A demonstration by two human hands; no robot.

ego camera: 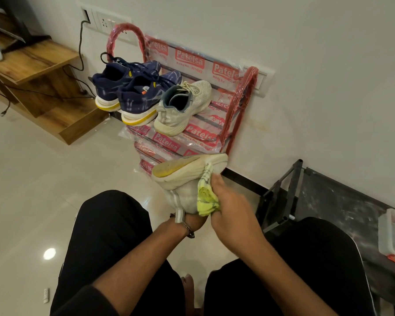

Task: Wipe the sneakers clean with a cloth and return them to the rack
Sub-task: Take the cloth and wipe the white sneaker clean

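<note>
Pale glossy floor tiles and a white wall frame the red shoe rack, which serves as the landmark. On its top shelf sit a navy pair and, just right of them, one off-white sneaker. Its mate, the held sneaker, hangs in front of and below the rack, sole turned up and toward the rack.

The right hand clutches a bunched yellow-green cloth and presses it to the shoe's side near the midsole. The left hand is pushed inside the shoe's opening, so only the wrist with its bracelet shows (whether its fingers are curled or flat cannot be told).

Judging by looks, the sneaker is light, its knit upper soft and yielding, its foam sole firmer; bracing from within or gripping the sole should steady it best. The cloth is limp and will bunch.

The held shoe's toe and laces are hidden, and the rack's lower shelves are largely blocked.
</note>
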